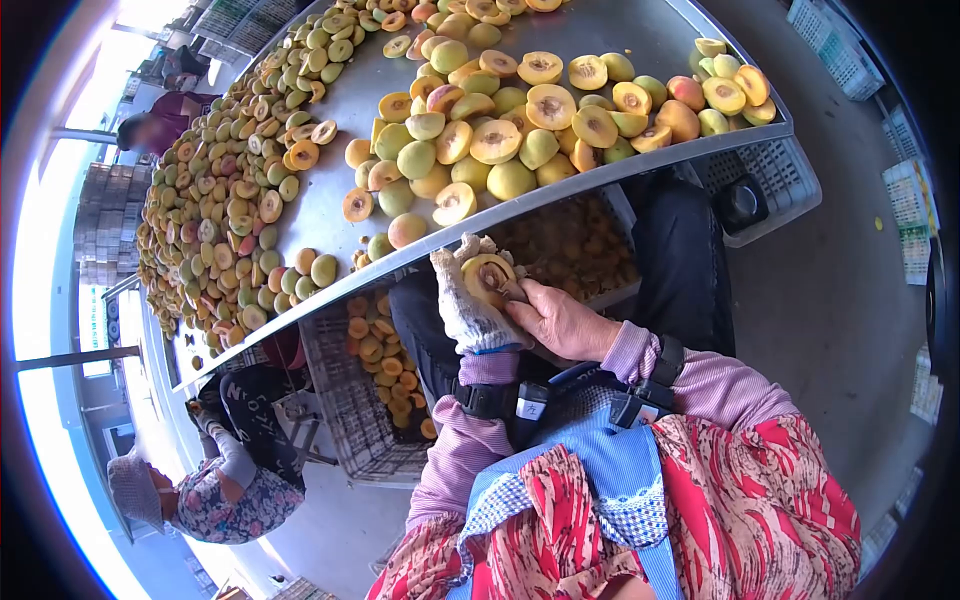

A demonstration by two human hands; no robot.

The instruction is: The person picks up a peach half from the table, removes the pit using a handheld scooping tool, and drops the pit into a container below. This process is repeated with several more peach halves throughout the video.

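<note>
We see our left hand (468,300), in a nubby white knit glove, at the center of the frame, fingers curled snugly around a peach half (487,276), cut face up, yellow flesh ringing a dark pit hollow. Our bare right hand (560,322) presses in just beside it, fingers pinched narrow on a small tool (512,291) touching the fruit. Above, a smooth metal table (330,210) carries heaps of round halved peaches (520,130). Below it, a plastic mesh crate (350,410).
</note>
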